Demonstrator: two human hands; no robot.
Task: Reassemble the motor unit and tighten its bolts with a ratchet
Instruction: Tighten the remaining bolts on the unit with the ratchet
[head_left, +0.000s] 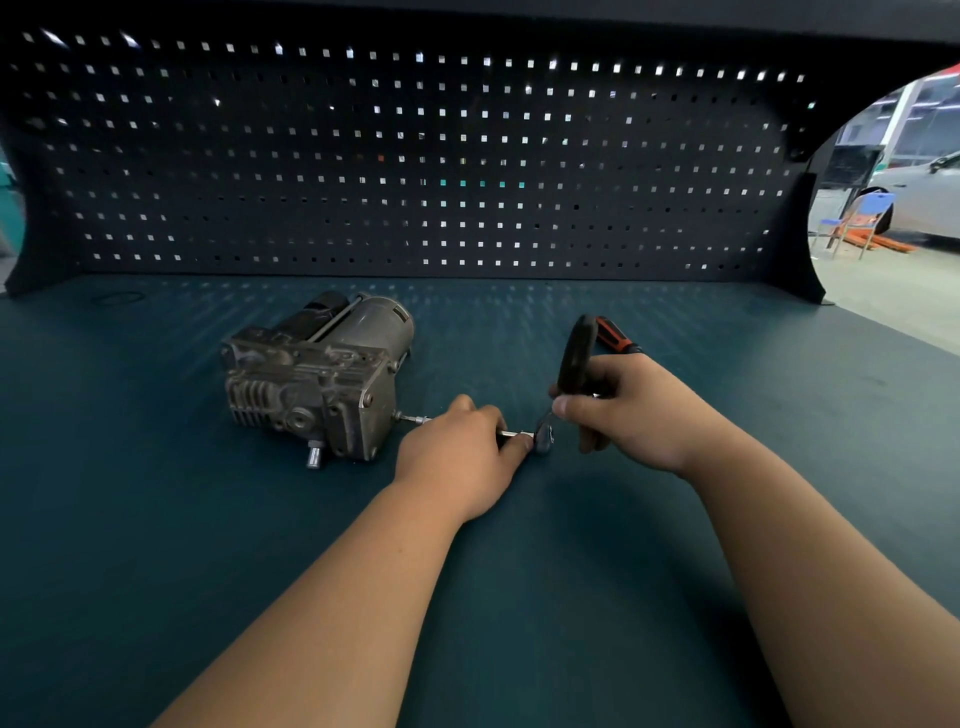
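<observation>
So I'm pinching the extension bar (511, 433) in my left grip (462, 452) to hold it square on the motor unit (311, 379) bolt (399, 415), right grip (634, 410) clenching the ratchet (575, 356) for leverage.

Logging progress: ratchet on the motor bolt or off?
Apparently on: the extension reaches from ratchet to a bolt on the motor unit; left hand holds it, right hand the handle.

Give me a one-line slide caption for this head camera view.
Left hand holds the extension bar reaching the motor unit while right hand grips the ratchet.
</observation>
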